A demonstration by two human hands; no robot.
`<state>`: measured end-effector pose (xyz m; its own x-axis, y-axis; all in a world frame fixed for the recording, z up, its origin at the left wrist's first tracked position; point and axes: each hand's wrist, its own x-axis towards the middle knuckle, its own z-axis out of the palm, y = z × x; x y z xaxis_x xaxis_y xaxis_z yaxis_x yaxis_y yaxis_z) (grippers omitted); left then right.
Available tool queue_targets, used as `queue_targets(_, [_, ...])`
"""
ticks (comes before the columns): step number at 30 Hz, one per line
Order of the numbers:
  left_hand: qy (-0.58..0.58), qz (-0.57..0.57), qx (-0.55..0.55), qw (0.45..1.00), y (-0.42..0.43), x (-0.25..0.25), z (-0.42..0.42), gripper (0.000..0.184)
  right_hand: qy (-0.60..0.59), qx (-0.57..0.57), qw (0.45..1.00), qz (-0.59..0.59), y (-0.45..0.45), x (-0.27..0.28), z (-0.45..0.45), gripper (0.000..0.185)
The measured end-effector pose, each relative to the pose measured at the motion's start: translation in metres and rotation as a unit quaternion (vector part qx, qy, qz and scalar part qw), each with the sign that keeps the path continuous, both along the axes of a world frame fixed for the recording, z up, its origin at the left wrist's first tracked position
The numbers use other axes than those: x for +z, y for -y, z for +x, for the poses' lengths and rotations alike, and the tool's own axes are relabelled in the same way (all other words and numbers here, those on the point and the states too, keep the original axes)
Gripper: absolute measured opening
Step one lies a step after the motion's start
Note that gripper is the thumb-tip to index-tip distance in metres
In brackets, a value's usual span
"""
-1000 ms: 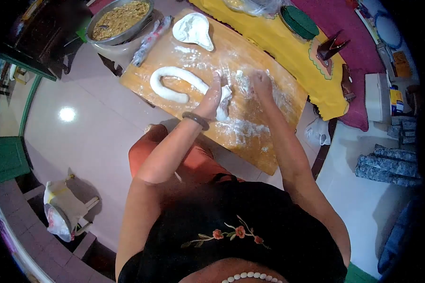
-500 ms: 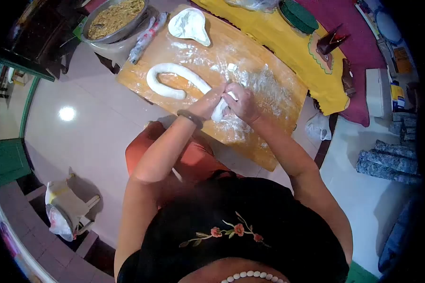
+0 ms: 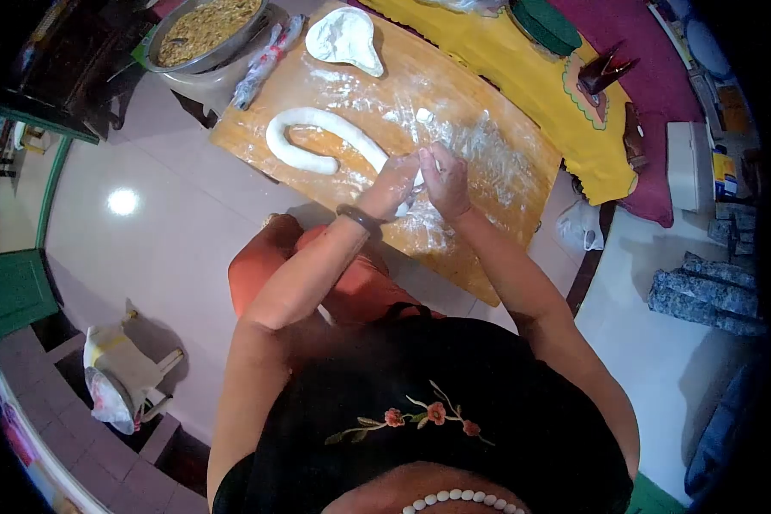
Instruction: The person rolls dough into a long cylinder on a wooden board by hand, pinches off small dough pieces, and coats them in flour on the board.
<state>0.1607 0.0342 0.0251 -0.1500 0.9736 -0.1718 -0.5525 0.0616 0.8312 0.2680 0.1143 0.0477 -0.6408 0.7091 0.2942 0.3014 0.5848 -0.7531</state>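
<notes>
A long white dough rope [image 3: 276,137] lies curved on the floured wooden board [image 3: 257,128], its right end running under my hands. My left hand [image 3: 391,186], with a dark bracelet at the wrist, is wrapped round that end. Against it, my right hand [image 3: 447,182] is closed, its fingers and thumb pinching the dough. A bit of white dough shows between the hands; the rest of that part is hidden by fingers. A small dough piece [image 3: 424,115] sits on the board just beyond my hands.
A white scoop-shaped container of flour [image 3: 343,38] stands at the board's far side. A metal bowl of filling [image 3: 210,34] is at the upper left, near a plastic-wrapped bundle [image 3: 267,62]. A yellow cloth [image 3: 522,94] borders the board's right. A small stool [image 3: 133,364] stands lower left.
My left hand has rolled over the dough end and covers more of it. The right hand has turned more upright. Less dough shows between the hands.
</notes>
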Motion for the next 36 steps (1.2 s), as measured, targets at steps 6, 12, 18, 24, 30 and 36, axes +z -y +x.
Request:
queue_targets(6, [-0.380,0.130,0.024,0.915,-0.010,0.001,0.004,0.036,0.206,-0.012,0.977,-0.048,-0.034,0.008,0.014,0.014])
queue_targets(12, [-0.089,0.025,0.053,0.994,-0.017,-0.015,-0.024,0.048,0.059,-0.138,0.988,-0.021,-0.092,-0.051,0.013,0.045])
queue_targets(18, [0.012,-0.087,-0.083,0.993,-0.013,-0.015,-0.025,0.071,-0.058,-0.043,0.997,-0.021,-0.033,-0.030,0.024,0.034])
queue_targets(24, [0.063,-0.065,-0.103,0.991,-0.018,-0.017,-0.010,0.076,0.064,0.157,0.983,0.078,0.001,0.002,0.013,0.022])
queue_targets(30, [0.058,-0.045,-0.081,0.994,-0.011,-0.011,-0.004,0.065,-0.041,0.041,0.994,0.093,0.006,-0.014,0.013,0.017])
queue_targets(36, [-0.021,0.039,-0.121,0.992,-0.010,-0.026,-0.007,0.048,-0.044,0.004,0.991,0.122,0.007,-0.011,0.014,0.014])
